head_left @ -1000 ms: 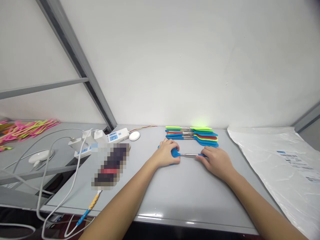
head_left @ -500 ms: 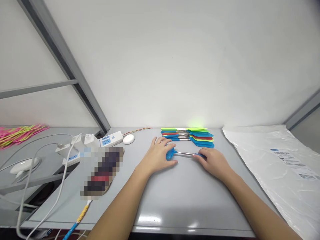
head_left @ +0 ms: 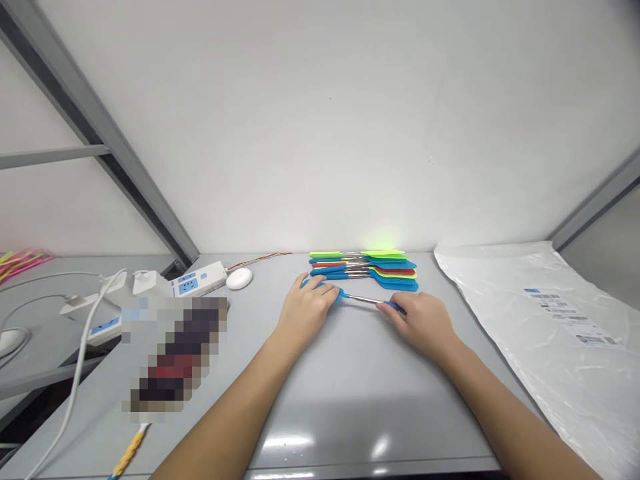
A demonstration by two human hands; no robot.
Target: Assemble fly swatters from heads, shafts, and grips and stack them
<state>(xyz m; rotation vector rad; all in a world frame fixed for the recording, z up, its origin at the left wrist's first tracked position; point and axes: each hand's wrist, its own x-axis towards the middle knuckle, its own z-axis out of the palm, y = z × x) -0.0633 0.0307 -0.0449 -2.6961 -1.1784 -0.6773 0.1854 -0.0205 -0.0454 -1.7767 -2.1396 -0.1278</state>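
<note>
Blue swatter (head_left: 361,299) has shifted far-left over the last second, now just near of the colored stack (head_left: 365,269) on the counter (head_left: 350,380); my left hand (head_left: 305,310) covers its head, right hand (head_left: 423,319) fingers pinch its handle.

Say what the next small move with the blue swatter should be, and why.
Probably carry the blue swatter back onto the stack of swatters by the wall. The left hand grips its one end and the right hand the other, so it spans between them just in front of that stack, roughly parallel to the swatters lying there.
</note>
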